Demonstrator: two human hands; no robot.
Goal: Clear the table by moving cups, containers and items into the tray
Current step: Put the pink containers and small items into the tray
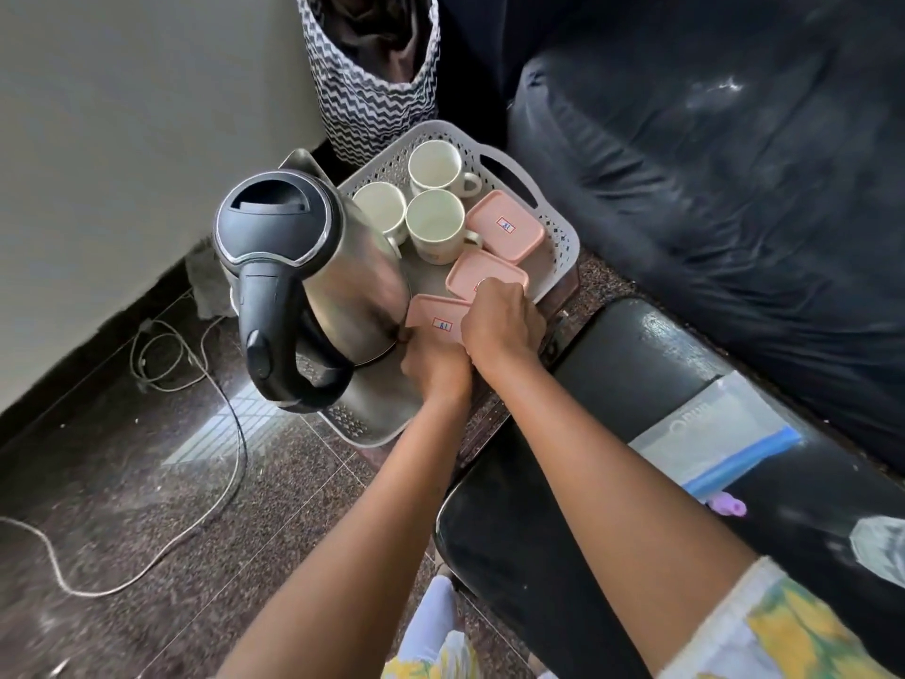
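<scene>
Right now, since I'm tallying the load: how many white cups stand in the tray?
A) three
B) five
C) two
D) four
A: three white cups stand upright in the grey tray: one at the back, one left, one in front, beside the pink containers.

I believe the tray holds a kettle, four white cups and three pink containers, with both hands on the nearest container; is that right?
Not quite: the head view shows three cups, not four. The rest stands: the tray holds the kettle and three pink containers, and the left hand and right hand grip the nearest container.
</scene>
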